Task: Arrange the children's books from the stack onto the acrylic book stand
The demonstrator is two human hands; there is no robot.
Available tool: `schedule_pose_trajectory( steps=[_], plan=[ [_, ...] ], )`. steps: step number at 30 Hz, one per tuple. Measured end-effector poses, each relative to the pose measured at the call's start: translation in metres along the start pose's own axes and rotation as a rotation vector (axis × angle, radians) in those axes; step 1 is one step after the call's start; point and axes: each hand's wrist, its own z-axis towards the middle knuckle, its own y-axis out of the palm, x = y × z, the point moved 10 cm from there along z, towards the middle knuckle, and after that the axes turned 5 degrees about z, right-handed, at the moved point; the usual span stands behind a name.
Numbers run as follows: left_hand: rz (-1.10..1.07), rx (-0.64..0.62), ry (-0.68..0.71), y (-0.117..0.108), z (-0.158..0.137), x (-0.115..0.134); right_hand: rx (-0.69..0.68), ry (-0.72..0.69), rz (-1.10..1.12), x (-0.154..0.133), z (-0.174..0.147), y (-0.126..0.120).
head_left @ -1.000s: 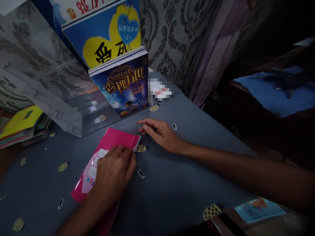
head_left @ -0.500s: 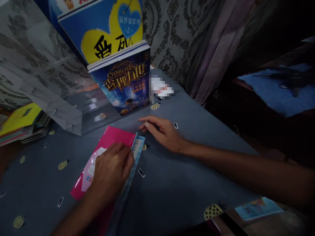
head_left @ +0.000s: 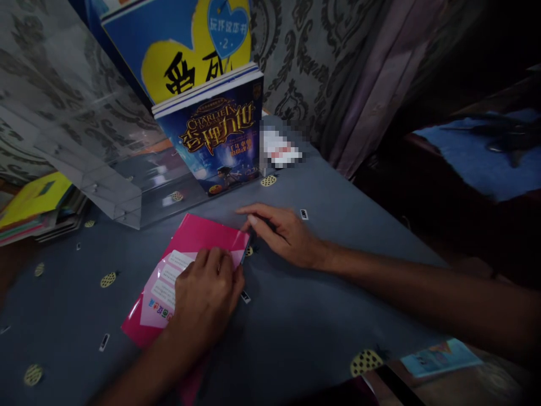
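Observation:
A glossy pink book point(head_left: 203, 231) with pale speech-bubble shapes on its cover lies at a slant on the grey table. My left hand point(head_left: 210, 290) rests on it with curled fingers, closed at the cover's right edge. The palm and forearm hide much of the book's lower half. Just off the book's upper right corner, my right hand point(head_left: 287, 234) is on the table with fingers stretched to the left, the thumb apart and nothing in it.
Upright books, a dark blue one point(head_left: 215, 141) in front, stand in a clear acrylic rack point(head_left: 122, 197) at the back. A stack of books point(head_left: 38, 208) sits at far left. A light blue booklet point(head_left: 439, 358) lies at lower right. The table's right edge slopes down beside a curtain point(head_left: 372, 96).
My left hand has moved right with the pink cover's edge, which now covers the blue page strip that showed before. My right hand has barely moved.

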Motion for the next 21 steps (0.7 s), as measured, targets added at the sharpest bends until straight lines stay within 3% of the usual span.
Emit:
schedule_pose_trajectory(
  steps=[7, 14, 17, 21],
  plan=[
    [0.056, 0.06, 0.033, -0.002, -0.003, 0.009, -0.141, -0.087, -0.321, 0.0, -0.008, 0.017],
    [-0.056, -0.073, -0.041, 0.012, -0.003, -0.002, -0.2, -0.205, -0.53, -0.017, -0.022, 0.037],
    [-0.095, -0.124, -0.093, 0.018, 0.0, -0.015, -0.216, -0.275, -0.568, -0.013, -0.023, 0.049],
    [-0.163, -0.188, -0.13, 0.026, 0.004, -0.03, -0.268, -0.263, -0.615, 0.003, -0.006, 0.06]
  ],
)
